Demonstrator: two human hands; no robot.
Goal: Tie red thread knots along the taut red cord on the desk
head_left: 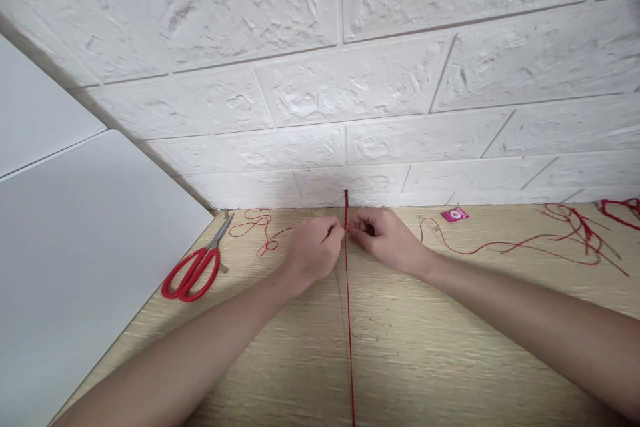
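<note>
A red cord (349, 320) runs straight from the front edge of the view up to a small dark hook (345, 193) at the foot of the wall. Its upper stretch is a thicker knotted section (346, 212). On the left of the cord, my left hand (315, 247) is closed in a pinch, and a loose red thread (265, 240) trails out behind it. My right hand (383, 237) pinches at the cord's right side, fingertips near the knots; another red thread (465, 251) leads off beyond the wrist. The strands between the fingertips are barely visible.
Red-handled scissors (193, 273) lie at the left, beside a white panel (100, 233). A small pink packet (455, 214) rests near the wall at right. Farther right are tangled red cord pieces (587, 233) and a red cord bundle (620, 211). A white brick-pattern wall (350, 93) closes the back.
</note>
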